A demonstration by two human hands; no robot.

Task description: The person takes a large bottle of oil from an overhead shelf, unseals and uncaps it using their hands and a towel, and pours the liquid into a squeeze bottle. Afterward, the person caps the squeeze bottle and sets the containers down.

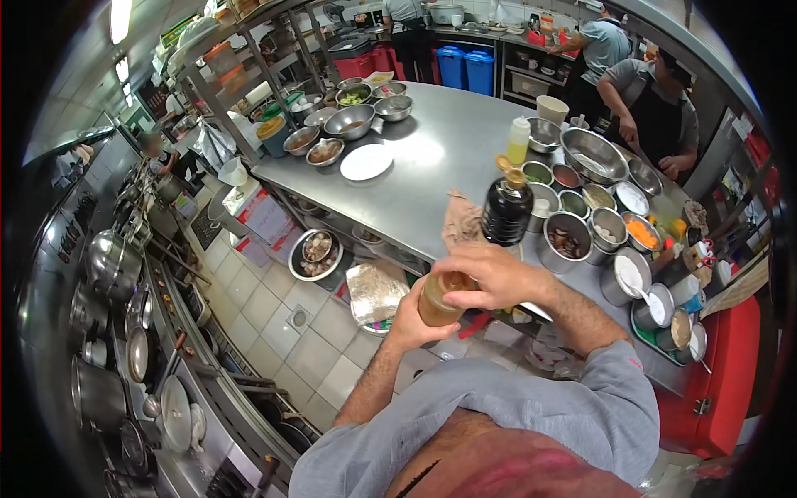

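My left hand (412,322) is wrapped round a jar (435,309) with brownish contents, held in front of my chest near the table's edge. Over the top of the same jar, my right hand (496,278) curls its fingers and thumb at the rim. Whether a lid sits under those fingers I cannot make out. Just beyond my right hand stands a big dark sauce bottle (507,209) with a yellowish cap. A crumpled brown cloth (462,219) lies beside that bottle.
Metal tubs of ingredients, including a pot of dark pieces (567,241), crowd the steel table (415,178) at right. Bowls and a white plate (366,163) sit at its far left. A red cooler (722,382) stands at right. Co-workers, one person (652,112) across the table, are nearby.
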